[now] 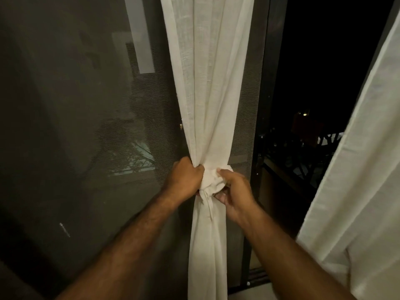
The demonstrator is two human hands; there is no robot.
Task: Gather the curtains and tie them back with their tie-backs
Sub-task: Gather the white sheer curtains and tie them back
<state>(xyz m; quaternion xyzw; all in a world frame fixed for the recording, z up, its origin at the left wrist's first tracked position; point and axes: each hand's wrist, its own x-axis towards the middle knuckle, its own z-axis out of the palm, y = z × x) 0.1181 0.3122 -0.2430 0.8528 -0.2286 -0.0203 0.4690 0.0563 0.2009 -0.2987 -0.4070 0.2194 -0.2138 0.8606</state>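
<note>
Just behind curtain [207, 83], mesh screen [86, 126] — railing [292, 154] rightward.

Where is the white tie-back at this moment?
In the head view the tie-back sits centre frame, knotted round the gathered curtain, between the left hand and the right hand, in front of the mesh screen.

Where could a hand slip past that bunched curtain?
Open room: along the mesh screen left of the curtain, above the left hand; and the dark gap between the door frame and the second curtain. Crowded: the knot, where that hand and the right hand grip cloth.
</note>
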